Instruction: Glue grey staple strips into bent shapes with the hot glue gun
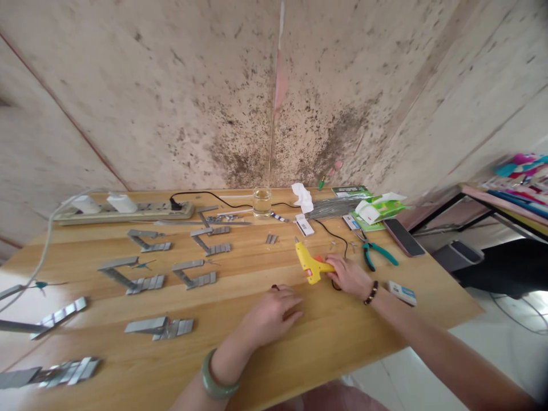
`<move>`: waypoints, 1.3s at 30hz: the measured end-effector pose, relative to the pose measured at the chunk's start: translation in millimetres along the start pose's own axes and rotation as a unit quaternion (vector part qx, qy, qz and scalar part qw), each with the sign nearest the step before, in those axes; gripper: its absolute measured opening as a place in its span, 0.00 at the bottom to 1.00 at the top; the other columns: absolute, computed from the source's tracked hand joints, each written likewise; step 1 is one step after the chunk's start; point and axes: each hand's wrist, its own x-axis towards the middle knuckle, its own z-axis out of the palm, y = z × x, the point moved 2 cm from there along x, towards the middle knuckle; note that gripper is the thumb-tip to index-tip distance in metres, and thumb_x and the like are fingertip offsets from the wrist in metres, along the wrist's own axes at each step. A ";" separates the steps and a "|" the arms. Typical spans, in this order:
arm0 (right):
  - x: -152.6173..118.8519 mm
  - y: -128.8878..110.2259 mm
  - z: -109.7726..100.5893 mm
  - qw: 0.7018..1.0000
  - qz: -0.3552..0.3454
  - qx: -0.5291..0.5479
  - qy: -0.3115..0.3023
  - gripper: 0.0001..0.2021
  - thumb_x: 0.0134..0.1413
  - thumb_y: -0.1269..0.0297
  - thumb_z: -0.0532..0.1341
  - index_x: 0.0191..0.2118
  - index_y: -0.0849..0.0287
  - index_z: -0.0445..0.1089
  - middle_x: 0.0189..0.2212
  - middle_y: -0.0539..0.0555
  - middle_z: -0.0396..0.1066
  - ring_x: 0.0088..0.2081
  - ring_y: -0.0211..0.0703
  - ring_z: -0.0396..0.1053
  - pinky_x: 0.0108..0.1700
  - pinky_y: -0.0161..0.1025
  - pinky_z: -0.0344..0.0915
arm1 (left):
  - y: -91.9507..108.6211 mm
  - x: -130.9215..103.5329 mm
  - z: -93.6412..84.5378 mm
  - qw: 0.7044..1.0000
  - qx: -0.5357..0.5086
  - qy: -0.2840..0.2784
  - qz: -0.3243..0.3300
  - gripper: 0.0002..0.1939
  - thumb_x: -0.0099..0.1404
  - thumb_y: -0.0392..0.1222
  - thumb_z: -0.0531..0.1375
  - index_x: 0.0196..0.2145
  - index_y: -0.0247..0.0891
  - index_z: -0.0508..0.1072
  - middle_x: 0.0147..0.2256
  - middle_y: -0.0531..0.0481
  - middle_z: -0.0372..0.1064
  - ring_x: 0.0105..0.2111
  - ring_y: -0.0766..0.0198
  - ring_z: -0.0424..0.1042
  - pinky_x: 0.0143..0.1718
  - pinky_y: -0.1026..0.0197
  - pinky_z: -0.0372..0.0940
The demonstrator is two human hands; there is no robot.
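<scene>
My right hand (pixel 349 275) is closed round the handle of a yellow glue gun (pixel 309 264), whose nozzle points up and to the left. My left hand (pixel 274 315) rests on the wooden table (pixel 240 365) with its fingers bent; whether anything is under them is hidden. Several grey folded strip pieces (pixel 149 325) stand or lie on the left half of the table. Small grey strips (pixel 272 239) lie beyond my left hand. Just right of the glue gun are pliers (pixel 377 252) with teal handles.
A power strip (pixel 171 212) with white plugs runs along the back left. Near the wall stands a glass of pale yellow liquid (pixel 262 202). Grey strips (pixel 336 206), a green tissue pack (pixel 381 208), a phone (pixel 405 237) and a small box (pixel 401 293) are on the right.
</scene>
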 end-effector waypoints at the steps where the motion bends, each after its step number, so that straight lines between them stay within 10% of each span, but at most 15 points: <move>1: -1.9 6.4 -1.0 1.000 0.000 -0.006 -0.004 0.11 0.60 0.68 0.51 0.47 0.65 0.62 0.45 0.66 0.68 0.43 0.52 0.70 0.41 0.49 0.69 | -1.6 0.2 0.3 1.000 0.005 0.000 0.000 0.10 0.63 0.40 0.55 0.42 0.39 0.73 0.35 0.46 0.74 0.40 0.60 0.70 0.43 0.57 0.65; 30: -5.1 10.2 -15.4 0.998 0.034 -0.044 -0.016 0.17 0.61 0.62 0.52 0.53 0.63 0.62 0.46 0.62 0.65 0.47 0.50 0.64 0.50 0.48 0.63 | -22.8 1.6 -8.5 0.999 0.021 0.017 -0.040 0.10 0.66 0.37 0.52 0.37 0.38 0.73 0.34 0.47 0.74 0.36 0.61 0.71 0.39 0.59 0.64; 35: -14.0 40.5 -30.7 0.985 0.149 -0.051 0.075 0.16 0.62 0.66 0.48 0.52 0.62 0.63 0.46 0.62 0.67 0.49 0.50 0.63 0.51 0.48 0.60 | -23.7 1.8 -8.8 0.999 0.019 0.019 -0.039 0.10 0.66 0.38 0.52 0.37 0.38 0.74 0.34 0.46 0.74 0.36 0.61 0.71 0.39 0.59 0.64; 39: -13.5 73.8 -32.3 0.955 0.268 -0.125 -0.001 0.18 0.59 0.70 0.50 0.55 0.65 0.60 0.41 0.61 0.71 0.44 0.51 0.66 0.46 0.45 0.60 | -24.0 2.2 -8.4 0.999 0.022 0.025 -0.029 0.10 0.66 0.37 0.52 0.36 0.38 0.74 0.32 0.46 0.73 0.35 0.61 0.70 0.38 0.59 0.64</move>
